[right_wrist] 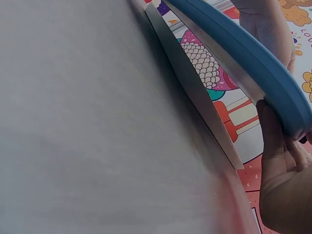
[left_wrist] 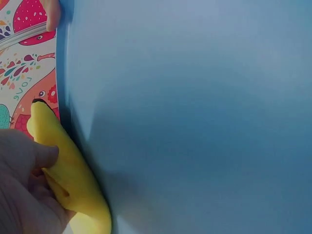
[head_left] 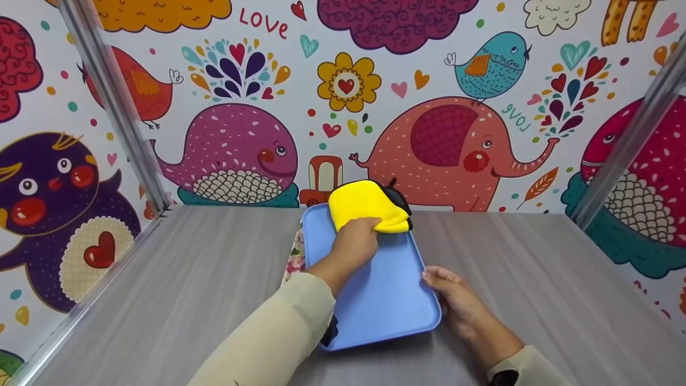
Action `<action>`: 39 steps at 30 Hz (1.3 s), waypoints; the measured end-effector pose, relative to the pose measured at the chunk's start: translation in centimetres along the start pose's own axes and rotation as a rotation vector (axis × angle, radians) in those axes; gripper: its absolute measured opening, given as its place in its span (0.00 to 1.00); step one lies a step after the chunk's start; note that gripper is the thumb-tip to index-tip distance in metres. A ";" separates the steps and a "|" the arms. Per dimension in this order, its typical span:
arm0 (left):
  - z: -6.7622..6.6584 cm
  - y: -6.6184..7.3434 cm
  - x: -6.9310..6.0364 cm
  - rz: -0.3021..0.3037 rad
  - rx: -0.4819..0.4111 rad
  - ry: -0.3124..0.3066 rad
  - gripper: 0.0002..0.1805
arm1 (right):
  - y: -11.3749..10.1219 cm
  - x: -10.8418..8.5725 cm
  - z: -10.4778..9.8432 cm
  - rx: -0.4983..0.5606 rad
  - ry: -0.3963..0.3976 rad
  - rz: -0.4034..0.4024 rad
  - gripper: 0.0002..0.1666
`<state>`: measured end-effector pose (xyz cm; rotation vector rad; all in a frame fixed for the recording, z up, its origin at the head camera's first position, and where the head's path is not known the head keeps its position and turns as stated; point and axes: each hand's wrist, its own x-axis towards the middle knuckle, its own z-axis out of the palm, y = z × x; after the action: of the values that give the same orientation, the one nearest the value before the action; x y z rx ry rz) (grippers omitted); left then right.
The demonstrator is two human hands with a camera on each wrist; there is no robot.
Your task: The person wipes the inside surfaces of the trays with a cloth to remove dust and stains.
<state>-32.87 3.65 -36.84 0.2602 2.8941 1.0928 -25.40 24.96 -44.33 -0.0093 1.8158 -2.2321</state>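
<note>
My left hand (head_left: 355, 244) grips a folded yellow cloth (head_left: 360, 201) with black edging and a black part behind it, against the far end of a light blue tray (head_left: 388, 295). Thumb and fingers pinch the cloth in the left wrist view, where the tray's smooth face fills most of the picture. At the tray's right edge, my right hand (head_left: 455, 295) holds the rim between thumb and fingers. From the right wrist, the tray (right_wrist: 253, 53) appears tilted and raised off the table. The cloth's underside is hidden.
A flat board (right_wrist: 195, 92) lies under the raised tray; a floral-patterned edge (head_left: 296, 257) shows at the tray's left. The grey wood-grain table (head_left: 214, 289) ends at a wall (head_left: 343, 134) printed with cartoon animals. Metal posts (head_left: 115, 107) stand at both sides.
</note>
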 end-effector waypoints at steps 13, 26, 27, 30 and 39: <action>-0.3 -1.2 -0.5 0.113 0.290 -0.099 0.22 | 0.0 0.2 -0.3 0.044 0.080 0.034 0.08; -1.7 -3.2 -0.7 0.148 0.562 -0.037 0.27 | 0.0 0.4 -0.9 0.044 0.069 -0.016 0.14; -1.9 -3.3 -0.8 0.143 0.568 -0.031 0.27 | -0.1 0.4 -0.9 0.042 0.066 -0.018 0.14; -2.1 -3.7 -1.1 0.125 0.566 -0.001 0.27 | -0.1 0.5 -1.0 0.044 0.061 -0.021 0.14; -2.1 -4.2 -2.2 0.063 0.491 0.141 0.27 | 0.0 0.5 -1.0 0.049 0.069 -0.031 0.13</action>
<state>-31.49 -1.22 -38.12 0.2982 3.2605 0.3987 -26.01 25.82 -44.66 0.0500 1.8077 -2.3250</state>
